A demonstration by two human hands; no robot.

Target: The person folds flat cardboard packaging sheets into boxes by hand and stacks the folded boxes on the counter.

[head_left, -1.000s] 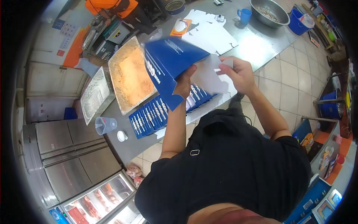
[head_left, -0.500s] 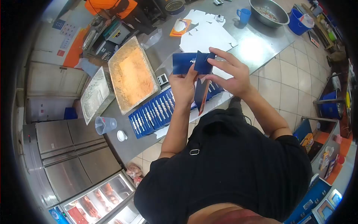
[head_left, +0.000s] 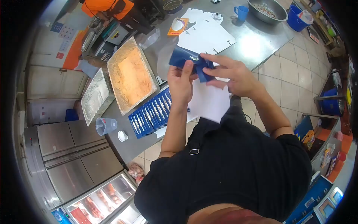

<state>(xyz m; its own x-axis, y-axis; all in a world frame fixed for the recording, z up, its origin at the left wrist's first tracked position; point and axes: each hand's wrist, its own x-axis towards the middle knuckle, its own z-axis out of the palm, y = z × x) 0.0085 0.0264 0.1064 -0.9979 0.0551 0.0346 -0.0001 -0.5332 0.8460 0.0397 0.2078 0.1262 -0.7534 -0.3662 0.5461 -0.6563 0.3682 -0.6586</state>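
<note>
My left hand (head_left: 180, 86) grips a partly folded cardboard box (head_left: 181, 56), dark blue outside with white lettering, its thumb pressed on the blue face. My right hand (head_left: 240, 76) has its fingers closed around the box's blue end flap. A broad white panel (head_left: 209, 100), the inner side of the card, hangs below both hands toward my body. Left of my left forearm, a row of blue printed boxes (head_left: 151, 114) stands packed together on the metal table. Beyond the hands lie flat white card blanks (head_left: 205, 36).
A large tray of orange powder (head_left: 136, 76) sits at the left, beside a second metal tray (head_left: 96, 93). A clear measuring jug (head_left: 105, 126), a blue mug (head_left: 241, 13) and a steel bowl (head_left: 268, 11) are on the table. A person in orange (head_left: 112, 7) stands beyond.
The box has turned in my hands, so its white inner panel now faces up where a narrow blue and orange side showed. My right fingers have moved lower and closed in on the flap.
</note>
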